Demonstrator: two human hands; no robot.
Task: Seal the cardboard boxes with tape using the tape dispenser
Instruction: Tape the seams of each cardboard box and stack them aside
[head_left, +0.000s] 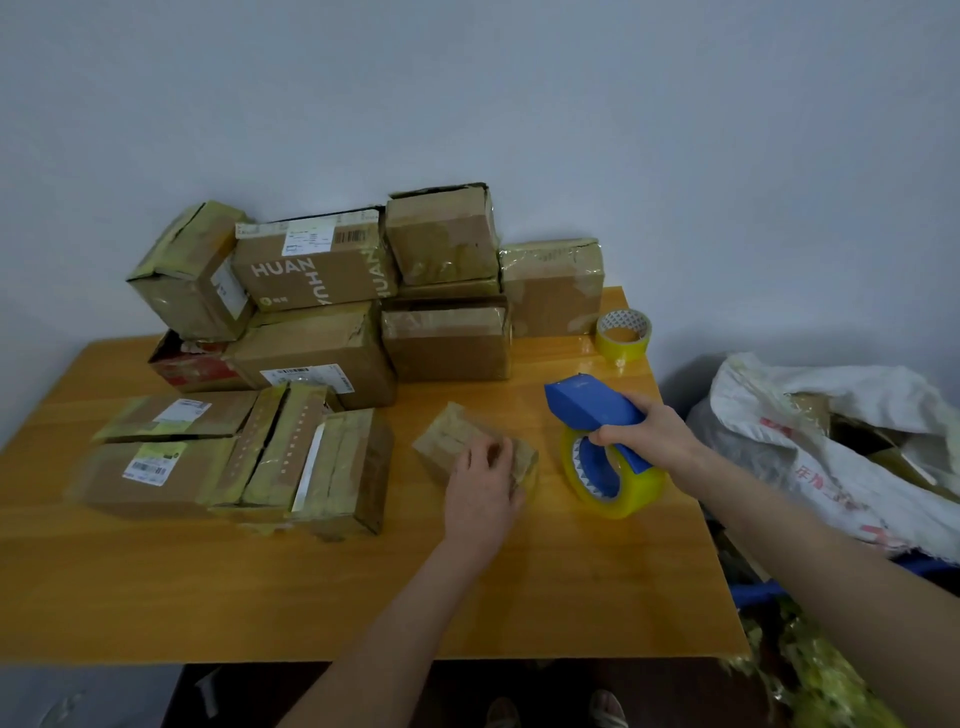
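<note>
The small box (457, 441) sits on the table (519, 597) toward its right edge, with the left hand (485, 483) curling its fingers over the top. Beside it, not touching, the right hand (649, 431) grips the tape dispenser (592, 410). A box this light may twist under the tape's pull and skew the strip.

Near corner of the small box (457, 434) under your left hand (485, 480), tape dispenser (587, 405) handle hidden in your right hand (649, 434), white sack (753, 384) cut off at right, labels (150, 465) unreadable.
</note>
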